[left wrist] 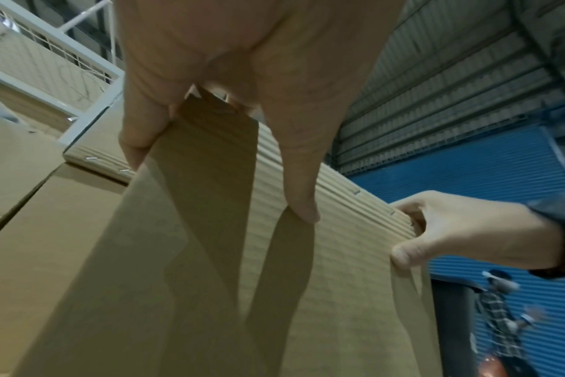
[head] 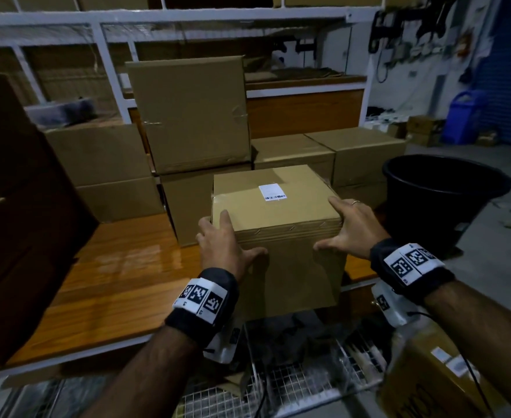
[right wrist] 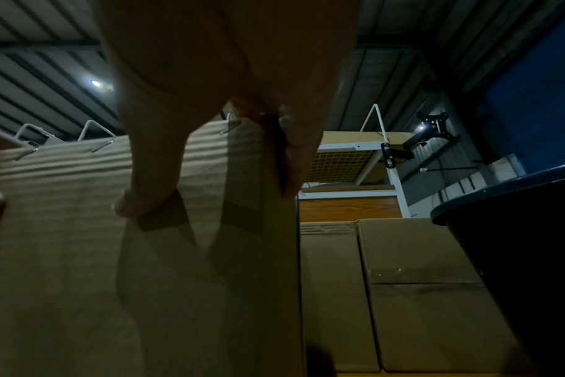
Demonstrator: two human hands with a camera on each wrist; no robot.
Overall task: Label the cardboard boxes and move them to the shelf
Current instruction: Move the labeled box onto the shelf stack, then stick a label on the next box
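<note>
A brown cardboard box (head: 278, 218) with a white barcode label (head: 271, 192) on its top stands at the front edge of the wooden shelf board (head: 112, 267). My left hand (head: 228, 241) grips its near left top corner, thumb on the front face and fingers on the left side. My right hand (head: 349, 232) grips the near right top corner the same way. In the left wrist view my left hand (left wrist: 242, 107) straddles the box (left wrist: 307, 280) edge, and the right hand (left wrist: 452, 237) curls round the far corner. The right wrist view shows my right hand (right wrist: 229, 107) on the box (right wrist: 65, 242).
Several plain boxes (head: 188, 116) are stacked on the shelf behind the held one. A black bucket (head: 441, 191) stands close on the right. A wire basket (head: 293, 378) and another labelled box (head: 435, 372) lie below my arms. Dark cardboard (head: 22, 206) leans at left.
</note>
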